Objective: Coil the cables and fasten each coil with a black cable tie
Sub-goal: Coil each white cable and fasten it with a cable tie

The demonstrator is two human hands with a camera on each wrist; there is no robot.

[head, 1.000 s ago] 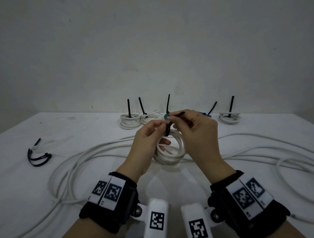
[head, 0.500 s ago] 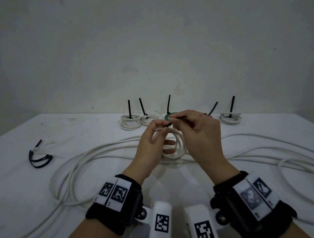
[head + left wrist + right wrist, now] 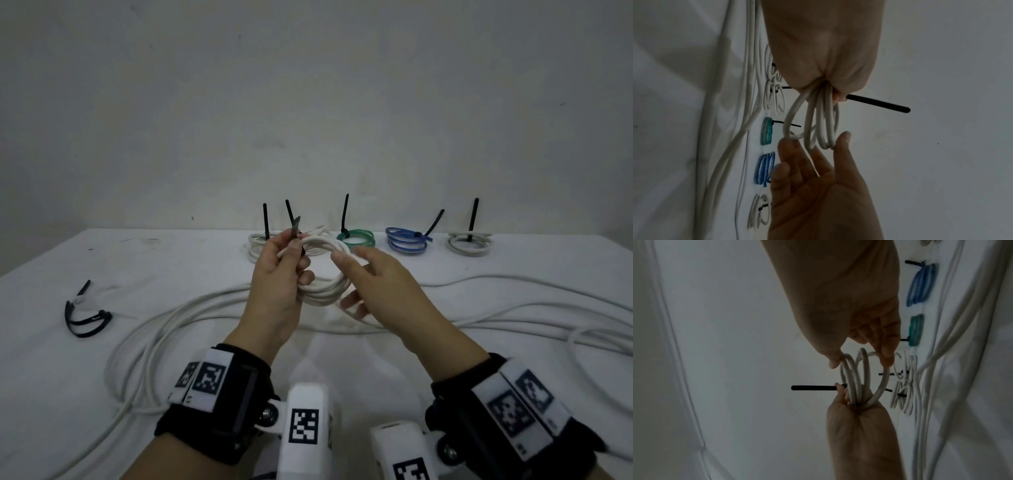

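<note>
A small white cable coil (image 3: 325, 287) is held up above the table in front of me. My left hand (image 3: 296, 253) grips its left side where a black cable tie (image 3: 295, 228) wraps the loops, and the tie's tail sticks up past the fingers. My right hand (image 3: 346, 277) is open, with thumb above and straight fingers below touching the coil's right side. The left wrist view shows the coil (image 3: 818, 129) fanning out of my fist and the tie's tail (image 3: 877, 104) pointing away. In the right wrist view my thumb and fingertips bracket the loops (image 3: 857, 378).
Tied coils line the table's back edge: white ones (image 3: 260, 240), a green one (image 3: 356, 240), a blue one (image 3: 407, 241) and a pale one (image 3: 469, 243). A long loose white cable (image 3: 205, 308) sprawls across the table. Spare black ties (image 3: 87, 317) lie at the left.
My right hand has let go of the tie's tail and moved to the coil's right side. The left hand now holds coil and tie alone, with the tail pointing up.
</note>
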